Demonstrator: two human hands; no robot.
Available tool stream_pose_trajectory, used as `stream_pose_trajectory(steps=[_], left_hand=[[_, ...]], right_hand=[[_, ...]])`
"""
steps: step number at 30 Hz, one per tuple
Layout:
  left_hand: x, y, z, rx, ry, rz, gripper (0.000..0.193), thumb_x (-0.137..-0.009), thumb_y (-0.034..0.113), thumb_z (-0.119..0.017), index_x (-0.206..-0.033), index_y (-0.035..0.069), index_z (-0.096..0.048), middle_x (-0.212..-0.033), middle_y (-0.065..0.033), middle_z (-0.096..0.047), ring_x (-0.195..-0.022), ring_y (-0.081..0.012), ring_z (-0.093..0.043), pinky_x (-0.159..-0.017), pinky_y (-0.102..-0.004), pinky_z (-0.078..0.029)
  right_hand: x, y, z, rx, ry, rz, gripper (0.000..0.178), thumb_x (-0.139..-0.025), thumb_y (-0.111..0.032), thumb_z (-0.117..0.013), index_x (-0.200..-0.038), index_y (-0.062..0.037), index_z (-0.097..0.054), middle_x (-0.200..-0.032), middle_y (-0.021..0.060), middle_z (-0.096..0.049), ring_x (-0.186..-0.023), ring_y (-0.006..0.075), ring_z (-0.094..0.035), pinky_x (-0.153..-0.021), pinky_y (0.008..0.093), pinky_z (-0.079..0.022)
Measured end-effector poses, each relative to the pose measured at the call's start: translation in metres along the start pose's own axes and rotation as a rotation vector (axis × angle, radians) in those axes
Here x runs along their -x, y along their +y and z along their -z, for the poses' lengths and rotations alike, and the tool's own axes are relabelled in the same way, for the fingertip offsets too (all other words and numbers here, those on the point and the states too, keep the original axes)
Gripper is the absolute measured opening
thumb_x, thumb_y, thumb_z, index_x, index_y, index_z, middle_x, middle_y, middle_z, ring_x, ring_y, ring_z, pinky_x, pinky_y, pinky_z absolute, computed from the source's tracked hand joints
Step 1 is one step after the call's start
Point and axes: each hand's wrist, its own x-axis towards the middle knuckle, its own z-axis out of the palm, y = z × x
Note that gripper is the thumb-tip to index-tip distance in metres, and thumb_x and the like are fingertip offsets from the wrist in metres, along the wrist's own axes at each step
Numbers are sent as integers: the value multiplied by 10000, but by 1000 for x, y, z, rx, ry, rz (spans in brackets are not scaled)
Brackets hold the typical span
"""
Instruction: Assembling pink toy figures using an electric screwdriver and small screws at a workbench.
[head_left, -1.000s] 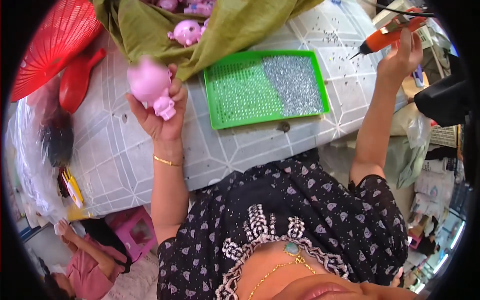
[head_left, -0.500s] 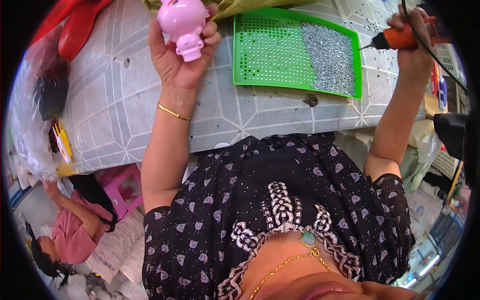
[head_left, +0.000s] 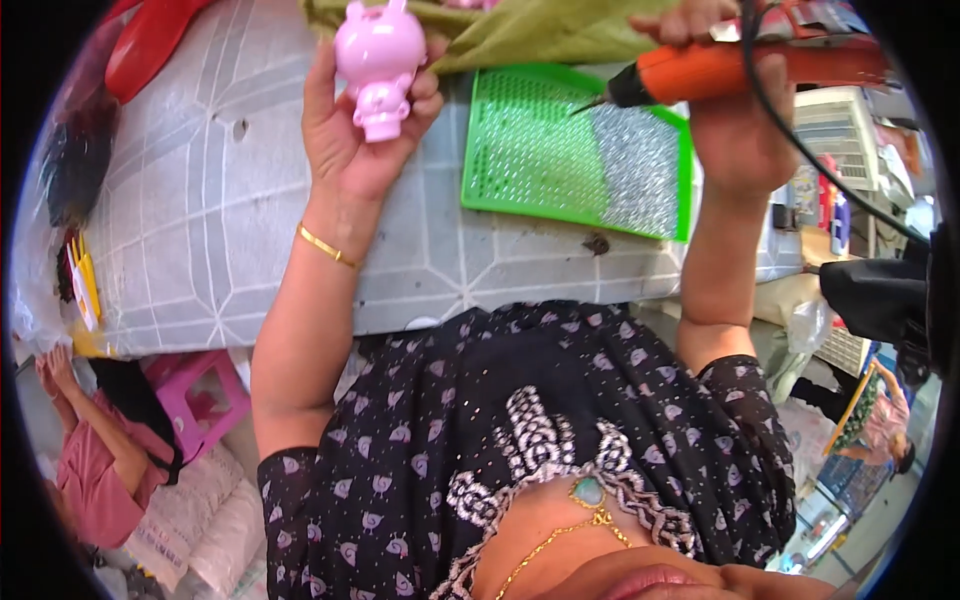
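Observation:
A glossy pink animal-shaped plastic figure (head_left: 380, 50) is held upright above the table, with the fingers of my left hand (head_left: 350, 165) wrapped round it from below. My right hand (head_left: 745, 140) grips an orange and black electric screwdriver (head_left: 700, 75), whose thin bit points left over a green tray (head_left: 540, 222). The tray's base is perforated, and small silvery screws (head_left: 645, 165) are heaped in its right part. Bit and figure are apart. A black cable (head_left: 780, 115) crosses in front of the screwdriver.
Olive cloth or sacking (head_left: 550, 35) lies behind the tray. Red objects (head_left: 150, 50) and a dark bag (head_left: 80, 165) are at the table's left. A pink stool (head_left: 180, 425) and a person in pink (head_left: 105, 450) are lower left. Another person (head_left: 885, 420) is far right, below a pale crate (head_left: 840, 135).
My right hand has brought the screwdriver leftward and up over the tray, toward the figure. My left hand still holds the figure, its front turned slightly. The whole view has shifted somewhat.

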Motion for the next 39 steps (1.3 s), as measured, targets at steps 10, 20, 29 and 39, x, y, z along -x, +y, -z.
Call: stream_pose_trajectory(steps=[10, 20, 29, 39], left_hand=[[2, 0, -3, 19, 7, 5, 639, -865, 447, -668, -1313, 37, -472, -1133, -278, -592, -780, -299, -603, -670, -375, -509], [-1, -1, -4, 7, 44, -19, 627, -873, 431, -663, -1318, 35, -466, -1126, -277, -592, -772, -305, -603, -674, -379, -505], [6, 2, 3, -11, 74, -12, 616, -888, 433, -639, -1295, 1, -477, -1107, -274, -604, -779, -313, -611, -679, -374, -504], [-34, -1, 37, 351, -693, 258, 509, -869, 495, -628, -1190, 103, -583, -995, -207, -657, -739, -326, -611, -623, -395, -513]], right_hand=[[-2, 13, 31, -71, -143, 5, 576, -928, -574, -493, -1250, -96, -506, -897, 62, -500, -708, 154, -527, -736, 396, -505], [2, 14, 39, -432, -177, 55, 584, -811, -260, -593, -1346, -111, -412, -974, 115, -491, -925, 239, -506, -911, 448, -378], [2, -7, 57, -70, -173, 18, 472, -865, -141, -632, -1275, -83, -406, -1079, 172, -563, -881, 289, -655, -867, 571, -519], [-7, -3, 19, -238, -260, -97, 180, -928, -169, -579, -1037, -66, -479, -678, 8, -461, -528, 139, -486, -603, 313, -476]])
